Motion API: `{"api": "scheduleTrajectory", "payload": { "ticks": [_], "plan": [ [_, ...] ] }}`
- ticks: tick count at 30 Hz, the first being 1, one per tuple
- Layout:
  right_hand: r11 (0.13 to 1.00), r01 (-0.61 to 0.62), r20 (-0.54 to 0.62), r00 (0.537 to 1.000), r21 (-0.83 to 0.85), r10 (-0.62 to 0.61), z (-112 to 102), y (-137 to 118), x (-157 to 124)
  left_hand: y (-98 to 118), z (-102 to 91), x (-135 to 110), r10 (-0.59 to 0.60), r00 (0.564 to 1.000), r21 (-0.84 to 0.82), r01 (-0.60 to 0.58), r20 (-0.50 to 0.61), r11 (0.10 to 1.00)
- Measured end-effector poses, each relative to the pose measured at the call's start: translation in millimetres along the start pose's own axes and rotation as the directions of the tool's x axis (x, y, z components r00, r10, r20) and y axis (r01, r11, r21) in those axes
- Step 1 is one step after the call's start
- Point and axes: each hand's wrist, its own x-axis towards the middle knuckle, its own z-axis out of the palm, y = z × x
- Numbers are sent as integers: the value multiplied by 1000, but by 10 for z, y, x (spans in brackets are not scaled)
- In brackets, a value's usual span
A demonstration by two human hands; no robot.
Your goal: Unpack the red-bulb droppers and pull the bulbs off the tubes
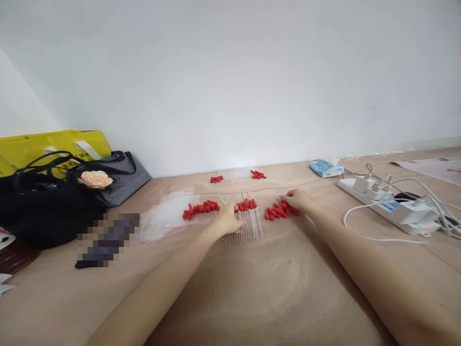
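My left hand [227, 219] is over a row of thin glass dropper tubes [255, 225] in the middle of the table. Its fingers are curled, and the tip of one slanted tube [223, 200] pokes out past them; most of that tube is hidden. At the right, my right hand [296, 198] reaches into a pile of red rubber bulbs [276, 211], fingertips closed at the pile's upper edge. Several tubes with red bulbs [246, 204] on them lie just beyond the row. Another pile of bulbs [201, 207] sits left of my left hand.
Clear plastic bags [169, 214] lie on the left, near a black bag [46, 206] and a striped bag [126, 178]. Bagged tubes and bulbs [240, 175] are by the wall. A tissue pack [326, 168] and a power strip [387, 205] with loose white cables stand right.
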Motion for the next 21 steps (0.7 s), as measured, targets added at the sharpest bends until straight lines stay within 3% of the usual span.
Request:
{"api": "scheduleTrajectory", "payload": {
  "ticks": [4, 12, 21],
  "plan": [
    [1000, 7, -30, 1000, -30, -8, -15, -1, -7, -28, -1, 33, 18, 999, 51, -17, -30, 999],
    [998, -22, -184, 983, -67, 9, -21, -62, -55, -274, -127, 294, 21, 979, 247, 31, -204, 968],
    [998, -14, -311, 950, -65, -7, -23, -133, -150, -236, -124, 418, -69, 983, 304, 119, -170, 945]
  ]
}}
